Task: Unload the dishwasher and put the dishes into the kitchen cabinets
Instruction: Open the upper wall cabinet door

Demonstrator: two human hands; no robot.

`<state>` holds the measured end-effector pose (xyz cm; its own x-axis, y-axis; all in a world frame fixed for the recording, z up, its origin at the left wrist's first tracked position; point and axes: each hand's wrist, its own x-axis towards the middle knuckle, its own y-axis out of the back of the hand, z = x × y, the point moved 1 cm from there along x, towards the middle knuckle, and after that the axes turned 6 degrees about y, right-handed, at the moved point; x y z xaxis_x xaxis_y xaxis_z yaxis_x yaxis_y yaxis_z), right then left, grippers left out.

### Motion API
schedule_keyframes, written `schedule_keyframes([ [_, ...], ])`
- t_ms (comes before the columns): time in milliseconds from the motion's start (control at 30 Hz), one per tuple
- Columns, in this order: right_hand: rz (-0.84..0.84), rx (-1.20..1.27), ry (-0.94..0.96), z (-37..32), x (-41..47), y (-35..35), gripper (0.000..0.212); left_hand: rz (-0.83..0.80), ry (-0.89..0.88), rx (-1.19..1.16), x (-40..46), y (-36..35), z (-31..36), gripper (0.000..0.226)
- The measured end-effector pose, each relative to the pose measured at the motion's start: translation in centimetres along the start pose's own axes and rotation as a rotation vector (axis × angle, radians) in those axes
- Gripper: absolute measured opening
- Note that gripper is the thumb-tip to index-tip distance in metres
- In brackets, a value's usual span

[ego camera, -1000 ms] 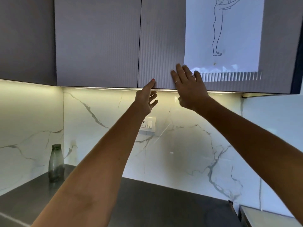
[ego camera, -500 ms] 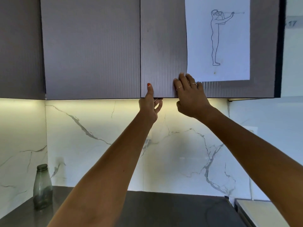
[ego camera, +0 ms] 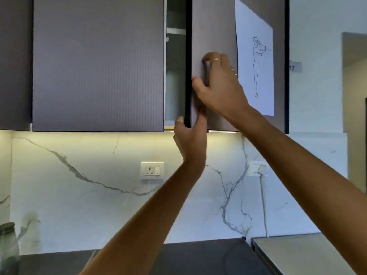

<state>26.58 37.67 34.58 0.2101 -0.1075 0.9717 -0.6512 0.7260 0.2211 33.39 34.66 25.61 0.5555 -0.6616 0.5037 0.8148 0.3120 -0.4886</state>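
Note:
The ribbed grey upper cabinet door (ego camera: 216, 26) stands ajar, with a dark gap (ego camera: 175, 56) along its left edge. My left hand (ego camera: 191, 139) grips the door's lower left corner, thumb on the front and a ringed finger behind the edge. My right hand (ego camera: 220, 84) rests higher on the door's face, fingers bent and thumb at the edge. A shelf and a pale cylinder (ego camera: 172, 94) show inside the gap. No dishes are in view.
A paper sheet with a line drawing (ego camera: 256, 76) hangs on the door. The neighbouring door (ego camera: 99, 66) is closed. Below lie a marble backsplash with a socket (ego camera: 152, 170), a dark counter (ego camera: 198, 259), a green glass bottle (ego camera: 8, 249) and a pale surface (ego camera: 307, 255) at right.
The door has swung from closed to ajar. My right hand slid up from the bottom edge to mid-height. My left hand took hold of the lower corner.

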Motion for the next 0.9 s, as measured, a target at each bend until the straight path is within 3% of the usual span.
schedule_keyframes([
  [67, 0.027, 0.057, -0.026, -1.1, 0.3, 2.2, 0.056, -0.016, -0.098, 0.000, -2.4, -0.4, 0.9, 0.029],
  [167, 0.061, 0.071, -0.046, -2.2, 0.1, 5.3, 0.065, -0.113, -0.204, -0.063, -5.7, -0.9, 2.0, 0.033],
  [400, 0.180, -0.198, -0.055, -0.5, -1.0, 10.8, 0.069, -0.515, -0.450, -0.147, -9.8, -3.2, 2.0, 0.037],
  [633, 0.222, -0.306, -0.115, 2.1, -2.9, 15.3, 0.049, -0.881, -0.352, -0.095, -11.2, -8.4, 0.9, 0.075],
  [900, 0.200, -0.399, -0.281, 5.1, -4.4, 21.1, 0.050, -1.056, -0.481, 0.007, -12.9, -13.8, -0.8, 0.061],
])
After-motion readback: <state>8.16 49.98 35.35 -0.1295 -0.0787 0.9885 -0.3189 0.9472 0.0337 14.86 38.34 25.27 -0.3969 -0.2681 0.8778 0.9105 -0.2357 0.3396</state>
